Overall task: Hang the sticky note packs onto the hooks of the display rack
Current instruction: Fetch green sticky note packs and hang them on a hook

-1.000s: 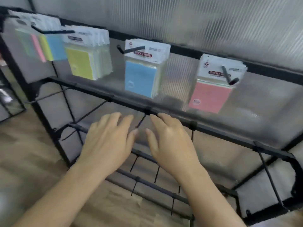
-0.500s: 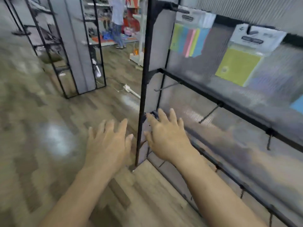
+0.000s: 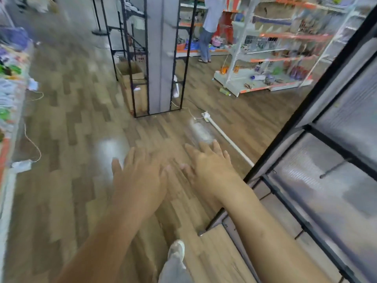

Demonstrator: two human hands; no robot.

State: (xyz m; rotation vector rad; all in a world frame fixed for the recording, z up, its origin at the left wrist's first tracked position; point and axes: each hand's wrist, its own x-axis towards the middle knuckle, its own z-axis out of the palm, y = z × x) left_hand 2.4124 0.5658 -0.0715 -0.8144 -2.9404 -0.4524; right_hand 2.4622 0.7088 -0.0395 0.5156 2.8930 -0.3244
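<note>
Display rack (image 3: 336, 201), black-framed with ribbed, see-through panels, fills the right side, and one bare hook (image 3: 335, 168) juts from its panel. No sticky note packs show in this view, so I cannot tell where they are.

Both hands reach out over the floor (image 3: 71, 139), which is laid in brown wood-look planks with pale glare patches. The left hand (image 3: 140, 178) and the right hand (image 3: 210, 166) are palm down, flat, with fingers straight and slightly spread. Neither holds anything, and their thumbs come near each other without touching. The right forearm passes just beside the foot of the rack. A pale shoe (image 3: 176, 250) shows below.

A second black-framed rack (image 3: 161, 58) with a grey panel stands farther off, with a cardboard box (image 3: 130, 72) behind it; what the box holds is hidden. A white power strip (image 3: 206, 115) lies on the floor nearby. White and orange shelves (image 3: 265, 58) carry mixed small goods, too blurred to name, and a person (image 3: 208, 27) stands beside them.
</note>
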